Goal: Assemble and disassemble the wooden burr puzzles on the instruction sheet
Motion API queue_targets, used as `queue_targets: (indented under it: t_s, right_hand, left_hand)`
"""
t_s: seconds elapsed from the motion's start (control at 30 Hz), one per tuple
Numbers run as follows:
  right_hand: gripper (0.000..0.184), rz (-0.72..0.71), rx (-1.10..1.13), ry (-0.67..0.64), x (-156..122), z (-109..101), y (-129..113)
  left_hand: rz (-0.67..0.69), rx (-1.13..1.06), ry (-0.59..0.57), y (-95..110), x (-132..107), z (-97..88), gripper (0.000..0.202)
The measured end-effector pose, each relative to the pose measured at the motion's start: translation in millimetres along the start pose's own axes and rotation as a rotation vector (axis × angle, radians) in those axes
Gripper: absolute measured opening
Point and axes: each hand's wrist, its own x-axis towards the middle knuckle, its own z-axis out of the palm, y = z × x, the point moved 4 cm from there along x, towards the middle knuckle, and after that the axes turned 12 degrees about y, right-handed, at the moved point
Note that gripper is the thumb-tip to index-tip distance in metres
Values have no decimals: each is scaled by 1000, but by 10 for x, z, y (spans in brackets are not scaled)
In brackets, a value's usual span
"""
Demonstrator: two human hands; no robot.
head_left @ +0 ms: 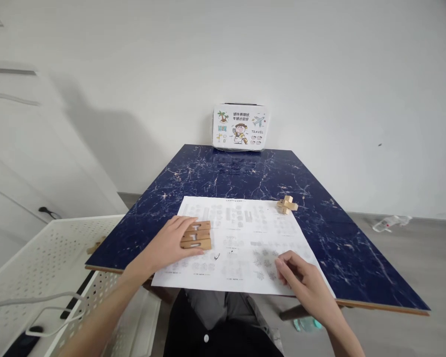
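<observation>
My left hand (171, 240) closes around the left side of several flat brown wooden pieces (200, 236) with slots cut in them. They lie side by side on a printed white sheet (241, 277); its fingers are at their far edge and its thumb at the near edge. Over the lower right of the sheet, my right hand (303, 277) is loosely curled, and nothing shows in its fingers. A pale wooden interlocking puzzle (287, 205) stands at the sheet's far right corner. Small dark marks or bits show mid-sheet, too small to name.
The blue marbled table (223, 173) reaches the wall. A white cartoon-printed case (240, 127) stands upright at its far edge. At the left are a white perforated basket (78, 228) and a pale cable (33, 300). A clear plastic bottle (391, 223) lies on the floor at right.
</observation>
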Motion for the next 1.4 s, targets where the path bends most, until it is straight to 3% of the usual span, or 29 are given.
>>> queue_targets:
  t_s: [0.13, 0.3, 0.4, 0.5, 0.67, 0.8, 0.9, 1.03, 1.1, 1.27, 1.4]
  right_hand:
    - [42, -11, 19, -3, 13, 4, -24]
    - [42, -29, 32, -6, 39, -6, -41]
    - [40, -37, 48, -15, 48, -7, -54]
    - [39, -51, 54, -18, 51, -11, -74]
    - [37, -100, 4, -14, 56, -2, -112]
    - [29, -177, -105, 2, 69, 105, -197]
    - [12, -329, -229, -4, 80, 258, -334]
    - [33, -538, -359, -67, 100, 436, -493]
    - [30, -586, -373, -86, 124, 461, -531]
    - [25, -594, -358, -116, 209, 408, -553]
    - [25, -537, -375, -196, 238, 367, -521]
  left_hand:
    - [100, -55, 10, 403, 101, 243, 79]
    - [49, -132, 53, 794, 145, 568, 82]
    - [34, -170, 66, 924, 140, 683, 88]
    - [14, -168, 86, 945, 148, 719, 90]
    - [18, -152, 124, 896, 150, 701, 76]
    - [38, -159, 152, 886, 154, 701, 46]
    - [42, -149, 160, 879, 186, 702, 31]
    - [22, -185, 202, 853, 192, 610, 27]
    - [-36, -280, 216, 833, 147, 532, 27]
    - [-198, -571, 202, 817, -35, 402, 36]
    - [-265, -754, 135, 822, -108, 426, 42]
